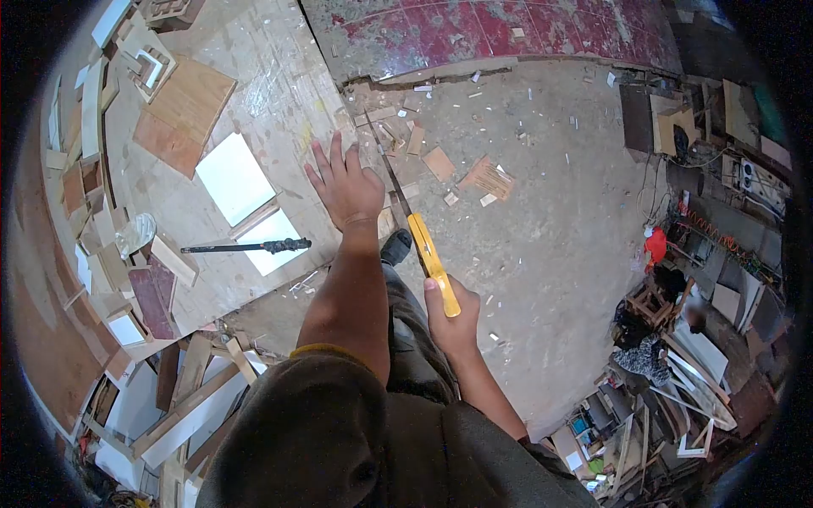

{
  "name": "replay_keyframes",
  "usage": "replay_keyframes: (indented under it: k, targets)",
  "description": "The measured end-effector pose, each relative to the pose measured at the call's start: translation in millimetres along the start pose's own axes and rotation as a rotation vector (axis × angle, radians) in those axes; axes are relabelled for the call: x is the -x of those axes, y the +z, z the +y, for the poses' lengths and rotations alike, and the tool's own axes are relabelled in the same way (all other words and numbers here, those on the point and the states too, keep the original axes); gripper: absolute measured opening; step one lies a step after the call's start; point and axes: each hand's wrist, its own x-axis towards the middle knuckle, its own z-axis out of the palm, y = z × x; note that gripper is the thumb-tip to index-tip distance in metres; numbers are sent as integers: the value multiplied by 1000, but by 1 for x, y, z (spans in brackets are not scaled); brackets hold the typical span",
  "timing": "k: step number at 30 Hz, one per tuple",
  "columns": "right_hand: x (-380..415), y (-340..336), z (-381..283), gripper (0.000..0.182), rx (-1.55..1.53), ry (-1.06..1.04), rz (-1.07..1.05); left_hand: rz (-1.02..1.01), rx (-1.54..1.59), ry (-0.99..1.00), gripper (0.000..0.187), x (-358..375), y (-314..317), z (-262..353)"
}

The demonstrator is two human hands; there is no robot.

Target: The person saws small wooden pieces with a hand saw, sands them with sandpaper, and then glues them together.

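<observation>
My right hand (455,317) is wrapped round the yellow handle of a handsaw (434,258). Its narrow dark blade points away from me, alongside the table's right edge. My left hand (350,190) is spread flat over the worktable (279,93) near that edge, holding nothing. To its left are a white board (235,179) and a smaller white piece (269,241). Across the smaller piece lies a thin black rod with a lumpy, wrapped-looking end (286,245). A brown plywood sheet (186,114) rests farther back on the table.
Wood offcuts (102,212) crowd the table's left side, with a crumpled clear plastic bag (135,234) among them. Planks (195,406) are piled at the lower left. Scraps (489,178) litter the concrete floor. Clutter and a seated person (694,313) are at the right.
</observation>
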Motion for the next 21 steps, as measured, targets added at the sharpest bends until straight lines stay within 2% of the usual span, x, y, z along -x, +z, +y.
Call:
replay_keyframes:
  k: [12, 15, 21]
  targets:
    - [0, -2, -5, 25, 32, -19, -17, -6, 9, 0, 49, 0, 0, 0]
    - [-1, -4, -6, 30, 8, -9, -28, -3, 2, -1, 48, 0, 0, 1]
    - [0, 15, -8, 36, 256, -110, 29, 27, -30, 8, 44, 1, 5, 0]
